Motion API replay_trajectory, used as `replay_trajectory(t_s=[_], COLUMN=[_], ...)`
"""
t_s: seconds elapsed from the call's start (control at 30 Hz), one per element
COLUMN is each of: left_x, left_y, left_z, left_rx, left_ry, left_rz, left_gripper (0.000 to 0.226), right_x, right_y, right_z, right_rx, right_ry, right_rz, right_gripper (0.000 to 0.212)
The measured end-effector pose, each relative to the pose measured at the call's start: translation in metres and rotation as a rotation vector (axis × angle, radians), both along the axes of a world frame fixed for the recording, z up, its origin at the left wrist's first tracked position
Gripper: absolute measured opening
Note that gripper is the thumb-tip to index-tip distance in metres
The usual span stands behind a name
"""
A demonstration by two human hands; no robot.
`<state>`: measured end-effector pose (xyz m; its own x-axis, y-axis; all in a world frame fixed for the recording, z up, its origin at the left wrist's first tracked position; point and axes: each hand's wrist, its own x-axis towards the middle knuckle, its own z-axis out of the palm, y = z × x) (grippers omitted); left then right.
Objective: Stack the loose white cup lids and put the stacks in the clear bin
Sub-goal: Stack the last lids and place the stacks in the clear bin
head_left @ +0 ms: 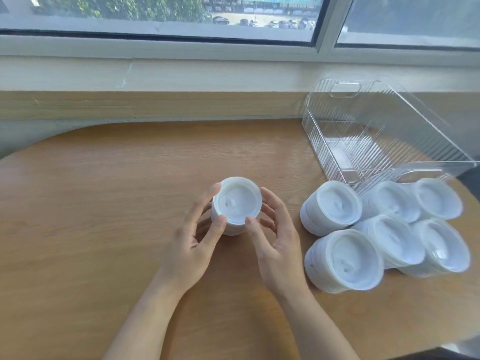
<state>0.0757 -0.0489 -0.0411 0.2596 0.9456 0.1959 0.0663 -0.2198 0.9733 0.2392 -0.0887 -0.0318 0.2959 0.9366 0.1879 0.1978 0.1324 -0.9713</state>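
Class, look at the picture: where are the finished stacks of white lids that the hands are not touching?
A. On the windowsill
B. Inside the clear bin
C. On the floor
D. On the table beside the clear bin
D: the lid stacks stand on the wooden table, just in front of the clear bin.

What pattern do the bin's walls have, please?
Vertical ribbing on clear plastic bin, shown in the head view.

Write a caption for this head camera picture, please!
Two hands cup a lid stack beside the clear bin.
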Motion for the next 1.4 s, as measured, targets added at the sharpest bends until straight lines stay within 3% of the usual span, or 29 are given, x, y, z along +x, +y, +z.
replay_trajectory(t_s=[0.33,0.6,0.9,1.4], left_x=[0.023,0.030,0.038,0.152], left_y=[-0.033,-0.041,-0.003,0.090], left_z=[0.006,0.017,0.072,0.125], left_rx=[-0.015,0.003,0.159,0.286], left_ry=[0.045,0.060,0.164,0.256], left_rz=[-0.066,-0.077,-0.001,-0.113], left_gripper=[0.047,0.049,0.054,0.048], right_x=[0.014,0.019,0.031,0.185], right_y=[-0.035,-0.042,-0.034,0.027], right_z=[0.016,0.033,0.080,0.133], right_rx=[0.104,0.155,0.201,0.128], right_ry=[-0.207,-0.172,-0.102,-0.309], right_rz=[-0.117,-0.081,-0.055,-0.281], right_gripper=[0.063,0.058,0.059,0.059])
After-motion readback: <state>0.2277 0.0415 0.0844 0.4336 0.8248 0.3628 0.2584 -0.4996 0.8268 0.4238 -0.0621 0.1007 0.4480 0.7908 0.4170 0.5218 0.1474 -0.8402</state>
